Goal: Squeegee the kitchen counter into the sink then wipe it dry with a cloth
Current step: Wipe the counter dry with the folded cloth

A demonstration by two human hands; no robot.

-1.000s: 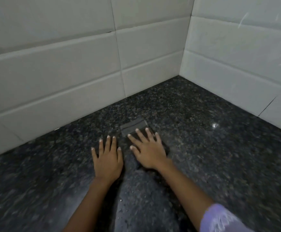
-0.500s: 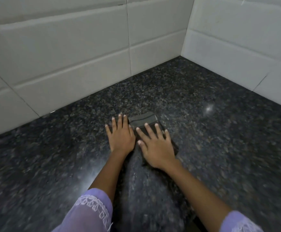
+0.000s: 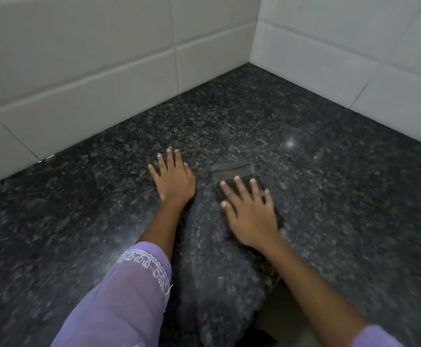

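Note:
A dark grey cloth (image 3: 232, 172) lies stretched over the black speckled granite counter (image 3: 342, 196), its hemmed end pointing at the wall corner and its fuzzy body running back toward me. My right hand (image 3: 252, 219) presses flat on the cloth, fingers straight and spread, just behind the hem. Flat too, my left hand (image 3: 175, 179) rests with straight fingers at the cloth's left edge; whether it touches cloth or bare stone is unclear. No squeegee or sink is in view.
White tiled walls (image 3: 91, 78) meet in a corner at the back right and bound the counter on two sides. Lilac sleeves cover both forearms. Light glints off the stone at the right and lower left.
My right hand has slid to the right with the cloth's hemmed end under it. The two hands, side by side before, now lie apart. My left hand stays flat.

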